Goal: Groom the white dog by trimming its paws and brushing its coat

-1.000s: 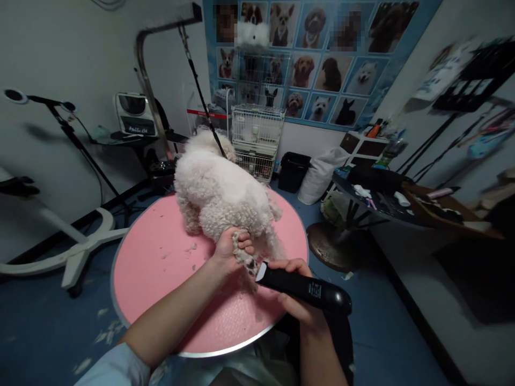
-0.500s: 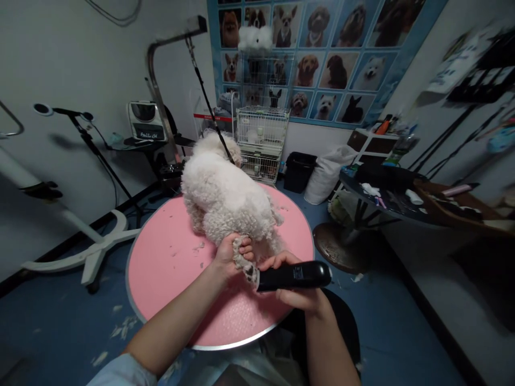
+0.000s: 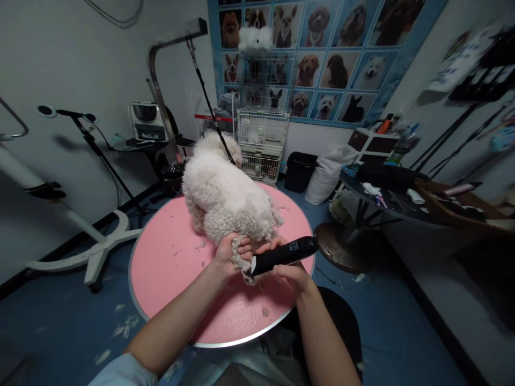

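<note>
A white curly-coated dog (image 3: 229, 193) stands on a round pink table (image 3: 161, 268), its head turned away from me. My left hand (image 3: 228, 256) is closed round one of its legs (image 3: 238, 254), and the paw (image 3: 248, 277) sticks out below my fingers. In my right hand (image 3: 292, 271) is a black hair clipper (image 3: 285, 254), tilted with its rear end raised to the right. The clipper's pale head is at the paw; whether the blade touches the hair I cannot tell. Loose tufts of hair lie on the tabletop.
A black strap (image 3: 209, 102) runs from the metal grooming arm (image 3: 161, 80) down to the dog. Wire cages (image 3: 263, 128), a black bin (image 3: 300, 170) and a white sack (image 3: 330, 174) stand behind. At right is a dark table (image 3: 396, 212) with tools.
The clipper has swung so its rear end points higher and further back, and its head has shifted slightly left and up. My left hand keeps its hold on the leg.
</note>
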`<state>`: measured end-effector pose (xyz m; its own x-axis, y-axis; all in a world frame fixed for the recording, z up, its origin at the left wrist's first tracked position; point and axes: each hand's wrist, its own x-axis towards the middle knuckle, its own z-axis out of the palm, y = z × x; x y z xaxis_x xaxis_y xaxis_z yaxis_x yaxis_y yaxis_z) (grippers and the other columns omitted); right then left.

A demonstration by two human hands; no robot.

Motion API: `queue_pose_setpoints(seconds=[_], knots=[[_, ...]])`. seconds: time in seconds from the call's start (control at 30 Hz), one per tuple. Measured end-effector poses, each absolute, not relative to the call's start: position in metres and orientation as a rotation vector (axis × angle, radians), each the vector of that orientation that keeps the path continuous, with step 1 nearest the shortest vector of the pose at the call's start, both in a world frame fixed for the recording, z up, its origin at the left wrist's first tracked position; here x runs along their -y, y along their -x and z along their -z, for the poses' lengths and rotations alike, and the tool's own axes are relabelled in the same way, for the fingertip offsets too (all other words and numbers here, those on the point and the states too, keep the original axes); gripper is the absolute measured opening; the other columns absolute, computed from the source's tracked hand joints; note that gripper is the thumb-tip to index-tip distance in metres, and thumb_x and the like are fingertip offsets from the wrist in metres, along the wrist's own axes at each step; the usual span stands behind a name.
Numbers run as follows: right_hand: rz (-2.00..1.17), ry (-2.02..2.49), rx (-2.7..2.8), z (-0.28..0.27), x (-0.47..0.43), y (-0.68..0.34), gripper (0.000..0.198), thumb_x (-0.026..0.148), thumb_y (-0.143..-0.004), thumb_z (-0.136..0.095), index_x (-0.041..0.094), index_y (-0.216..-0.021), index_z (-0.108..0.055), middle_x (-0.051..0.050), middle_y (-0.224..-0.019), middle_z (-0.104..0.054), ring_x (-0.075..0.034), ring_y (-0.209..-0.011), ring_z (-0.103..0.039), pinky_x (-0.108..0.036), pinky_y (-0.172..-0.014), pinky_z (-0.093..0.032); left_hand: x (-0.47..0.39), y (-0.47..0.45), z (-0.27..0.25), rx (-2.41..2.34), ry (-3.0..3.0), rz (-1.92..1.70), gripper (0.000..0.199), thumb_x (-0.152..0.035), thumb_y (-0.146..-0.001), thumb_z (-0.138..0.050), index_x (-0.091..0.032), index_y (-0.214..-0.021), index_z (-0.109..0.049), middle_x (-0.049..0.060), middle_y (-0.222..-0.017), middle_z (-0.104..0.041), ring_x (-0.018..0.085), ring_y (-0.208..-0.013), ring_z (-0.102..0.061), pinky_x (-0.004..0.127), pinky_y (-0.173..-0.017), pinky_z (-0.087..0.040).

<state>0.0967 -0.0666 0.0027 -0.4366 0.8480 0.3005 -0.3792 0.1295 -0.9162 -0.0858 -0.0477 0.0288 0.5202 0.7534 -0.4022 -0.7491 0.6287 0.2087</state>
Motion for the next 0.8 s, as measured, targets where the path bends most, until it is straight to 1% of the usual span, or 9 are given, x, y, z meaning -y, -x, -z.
queue_pose_setpoints(seconds=[0.07,0.2,0.33,0.43,0.57,0.7,0.8], knots=[[-1.567,0.499,1.399,-0.001,0.063,-0.094,0.051,0.046,-0.057,-0.079,0.022,-0.09,-0.048,-0.008,-0.096,-0.068,-0.023,-0.085,-0.065,-0.037,-0.071,-0.052,0.047,0.086,-0.027,-0.471,-0.004,-0.923,0.02,-0.017,-0.065,-0.046,-0.021,-0.055,-0.029,-0.004,-0.04,-0.032,0.007,-0.031,-0.031,0.015,-0.031,-0.026],[-1.451,0.567,1.243,0.004,0.061,-0.09,0.043,0.038,-0.063,-0.074,0.023,-0.093,-0.047,-0.004,-0.091,-0.069,-0.018,-0.072,-0.064,-0.03,-0.06,-0.051,0.045,0.085,-0.024,-0.456,-0.005,-0.92,0.021,-0.018,-0.067,-0.046,-0.021,-0.055,-0.029,-0.004,-0.041,-0.03,0.007,-0.031,-0.03,0.016,-0.031,-0.026],[-1.427,0.703,1.249,0.005,0.065,-0.086,0.036,0.034,-0.063,-0.073,0.021,-0.088,-0.05,-0.003,-0.083,-0.07,-0.012,-0.051,-0.055,-0.022,-0.044,-0.043,0.044,0.083,-0.025,-0.465,-0.049,-0.946,0.022,-0.018,-0.07,-0.046,-0.02,-0.055,-0.031,-0.004,-0.041,-0.031,0.007,-0.031,-0.029,0.016,-0.031,-0.026],[-1.33,0.792,1.16,0.001,0.066,-0.082,0.026,0.036,-0.068,-0.068,0.019,-0.084,-0.056,-0.002,-0.076,-0.068,-0.009,-0.046,-0.051,-0.021,-0.042,-0.041,0.043,0.083,-0.024,-0.454,-0.094,-0.938,0.022,-0.02,-0.072,-0.045,-0.02,-0.054,-0.031,-0.004,-0.041,-0.032,0.007,-0.033,-0.03,0.016,-0.032,-0.026],[-1.33,0.88,1.228,-0.004,0.064,-0.08,0.02,0.032,-0.069,-0.067,0.014,-0.077,-0.064,-0.001,-0.064,-0.063,-0.008,-0.043,-0.048,-0.021,-0.039,-0.037,0.042,0.083,-0.023,-0.474,-0.13,-0.91,0.023,-0.021,-0.072,-0.046,-0.02,-0.054,-0.032,-0.004,-0.04,-0.031,0.007,-0.032,-0.028,0.017,-0.032,-0.026],[-1.278,0.922,1.211,-0.006,0.064,-0.08,0.025,0.036,-0.073,-0.064,0.012,-0.078,-0.066,-0.002,-0.06,-0.06,-0.009,-0.044,-0.048,-0.021,-0.04,-0.037,0.04,0.081,-0.023,-0.493,-0.155,-0.932,0.022,-0.02,-0.071,-0.045,-0.02,-0.053,-0.033,-0.003,-0.04,-0.032,0.007,-0.033,-0.029,0.016,-0.032,-0.026],[-1.238,0.97,1.258,-0.004,0.072,-0.08,0.027,0.039,-0.072,-0.067,0.012,-0.075,-0.065,0.001,-0.053,-0.056,-0.008,-0.04,-0.044,-0.021,-0.037,-0.034,0.038,0.078,-0.024,-0.537,-0.182,-0.959,0.021,-0.019,-0.071,-0.045,-0.02,-0.052,-0.035,-0.003,-0.038,-0.032,0.008,-0.032,-0.029,0.016,-0.032,-0.027]])
